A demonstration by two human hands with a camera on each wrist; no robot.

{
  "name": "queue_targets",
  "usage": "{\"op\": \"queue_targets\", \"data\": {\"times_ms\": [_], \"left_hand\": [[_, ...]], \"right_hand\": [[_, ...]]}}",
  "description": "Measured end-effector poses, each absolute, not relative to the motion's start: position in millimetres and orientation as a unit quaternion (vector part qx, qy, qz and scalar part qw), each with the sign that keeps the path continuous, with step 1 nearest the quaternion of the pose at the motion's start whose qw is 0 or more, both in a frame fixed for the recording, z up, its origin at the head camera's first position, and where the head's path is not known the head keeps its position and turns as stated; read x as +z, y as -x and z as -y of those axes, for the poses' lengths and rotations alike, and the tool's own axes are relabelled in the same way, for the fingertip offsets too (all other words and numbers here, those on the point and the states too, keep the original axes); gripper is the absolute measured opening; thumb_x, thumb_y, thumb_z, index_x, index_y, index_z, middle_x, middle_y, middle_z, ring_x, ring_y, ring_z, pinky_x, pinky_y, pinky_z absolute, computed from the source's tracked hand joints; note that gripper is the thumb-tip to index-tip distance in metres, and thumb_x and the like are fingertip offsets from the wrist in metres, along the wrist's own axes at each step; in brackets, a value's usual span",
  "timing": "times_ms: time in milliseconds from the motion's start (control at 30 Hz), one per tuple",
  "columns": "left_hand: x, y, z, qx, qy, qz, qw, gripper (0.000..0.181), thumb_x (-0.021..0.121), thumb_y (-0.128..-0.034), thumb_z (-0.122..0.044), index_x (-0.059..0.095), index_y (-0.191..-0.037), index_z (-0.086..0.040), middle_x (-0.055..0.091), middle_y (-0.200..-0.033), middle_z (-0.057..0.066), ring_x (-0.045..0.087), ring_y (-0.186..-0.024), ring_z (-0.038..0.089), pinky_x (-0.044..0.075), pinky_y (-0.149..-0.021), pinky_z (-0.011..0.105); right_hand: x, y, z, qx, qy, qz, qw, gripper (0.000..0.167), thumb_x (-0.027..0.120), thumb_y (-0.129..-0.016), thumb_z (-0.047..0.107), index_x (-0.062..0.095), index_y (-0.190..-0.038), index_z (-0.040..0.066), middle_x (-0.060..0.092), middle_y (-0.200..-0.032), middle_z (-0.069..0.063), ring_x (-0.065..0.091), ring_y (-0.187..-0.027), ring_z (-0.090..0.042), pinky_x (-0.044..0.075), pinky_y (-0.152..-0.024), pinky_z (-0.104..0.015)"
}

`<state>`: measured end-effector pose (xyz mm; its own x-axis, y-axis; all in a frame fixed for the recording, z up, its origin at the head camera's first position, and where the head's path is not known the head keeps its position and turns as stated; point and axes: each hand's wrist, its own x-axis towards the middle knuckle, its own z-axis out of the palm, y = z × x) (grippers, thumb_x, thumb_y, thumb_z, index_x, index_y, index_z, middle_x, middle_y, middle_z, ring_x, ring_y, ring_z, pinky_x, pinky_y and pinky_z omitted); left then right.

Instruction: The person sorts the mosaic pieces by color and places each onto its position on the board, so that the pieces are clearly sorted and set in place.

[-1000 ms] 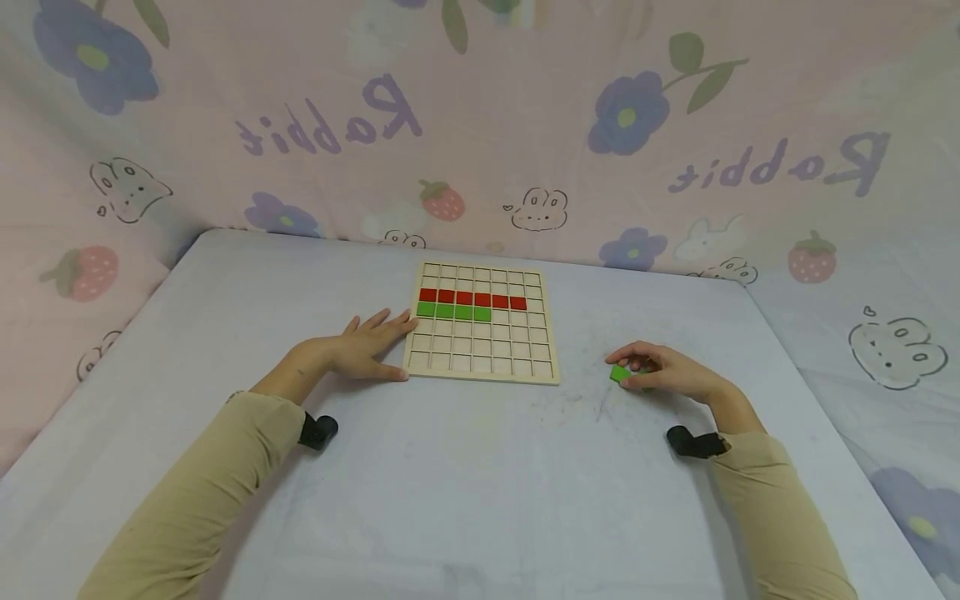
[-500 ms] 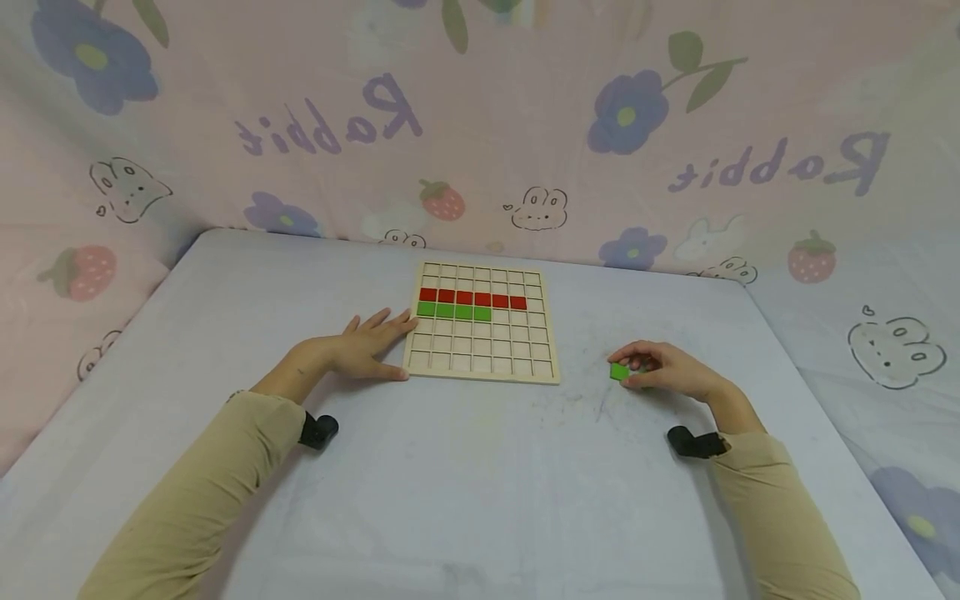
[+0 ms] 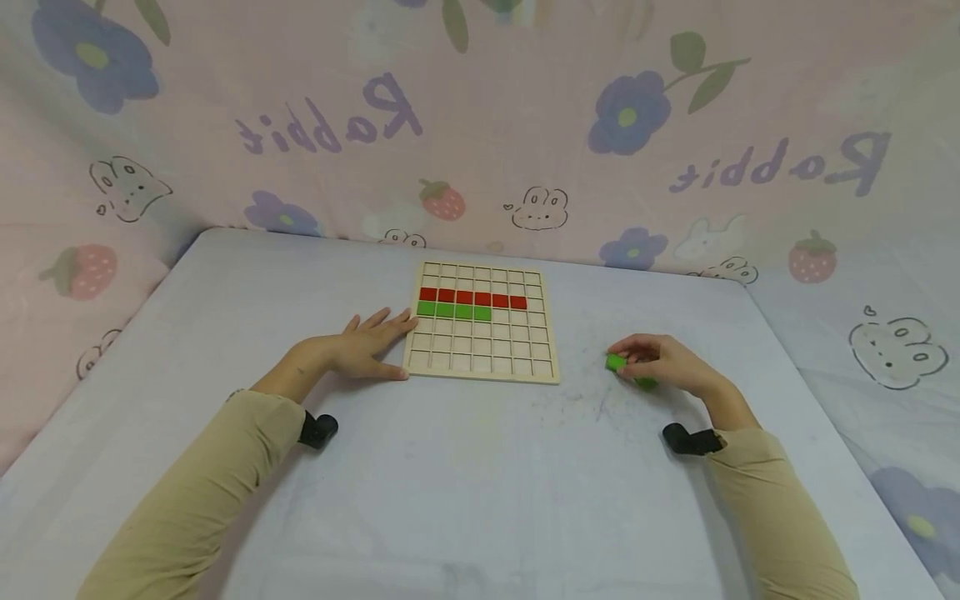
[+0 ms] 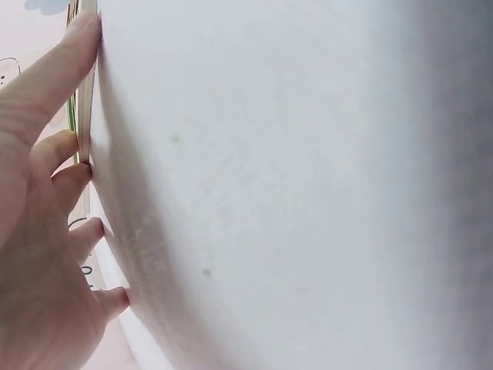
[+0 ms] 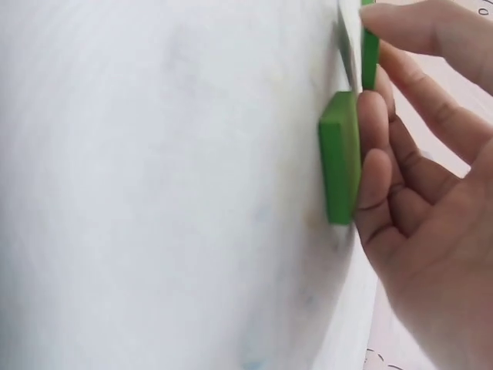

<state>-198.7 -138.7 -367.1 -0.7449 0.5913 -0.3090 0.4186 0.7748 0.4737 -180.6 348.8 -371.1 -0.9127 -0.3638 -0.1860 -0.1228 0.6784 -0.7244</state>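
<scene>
A pale wooden grid board (image 3: 480,367) lies on the table, with a row of red square tiles (image 3: 464,297) and, below it, a shorter row of green tiles (image 3: 453,312) in its cells. My left hand (image 3: 365,346) rests at the board's left edge, fingers spread, thumb and fingertips touching it. To the right of the board, my right hand (image 3: 670,365) pinches a green tile (image 3: 616,362) between thumb and fingers. In the right wrist view that tile is held just off the table. Another green tile (image 5: 339,158) lies on the table under the curled fingers.
The white table (image 3: 480,483) has faint smudges right of the board. A curtain (image 3: 480,125) printed with rabbits, flowers and strawberries hangs behind it. Black wrist mounts (image 3: 318,432) sit at both cuffs.
My right hand has lifted slightly with one green tile, which has shifted a little up and left. The other green tile shows more clearly beneath. The left hand stays in place.
</scene>
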Motion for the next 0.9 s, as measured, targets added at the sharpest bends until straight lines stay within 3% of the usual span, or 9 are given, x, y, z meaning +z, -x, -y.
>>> {"op": "queue_targets", "data": {"times_ms": [267,567,900], "left_hand": [[-368.0,199.9,139.1,0.188,-0.274,-0.915,0.229,0.089,0.062,-0.0905,-0.044,0.010,-0.155,-0.013,0.000,-0.162,0.012,-0.009,-0.147,0.038,-0.011,-0.113,0.062],[-370.8,202.5,139.1,0.176,-0.274,-0.916,0.232,0.089,0.061,-0.0910,-0.045,0.007,-0.156,-0.016,-0.002,-0.163,0.009,-0.011,-0.148,0.035,-0.011,-0.114,0.061],[-370.5,201.5,139.0,0.184,-0.281,-0.914,0.229,0.089,0.062,-0.0907,-0.045,0.009,-0.156,-0.014,0.000,-0.162,0.011,-0.010,-0.147,0.037,-0.011,-0.113,0.063]], "right_hand": [[-367.3,183.1,-342.7,-0.387,0.123,-0.901,0.154,0.041,0.070,-0.088,0.020,0.060,-0.125,0.005,0.062,-0.120,-0.015,0.058,-0.098,-0.007,0.049,-0.081,-0.017],[-369.5,188.3,-333.6,-0.416,0.117,-0.890,0.148,0.044,0.070,-0.088,0.018,0.058,-0.127,0.002,0.058,-0.129,-0.020,0.058,-0.100,-0.001,0.049,-0.084,-0.015],[-369.9,192.6,-323.5,-0.440,0.109,-0.879,0.146,0.046,0.071,-0.087,0.020,0.058,-0.129,0.004,0.055,-0.134,-0.018,0.057,-0.106,-0.006,0.050,-0.084,-0.016]]}}
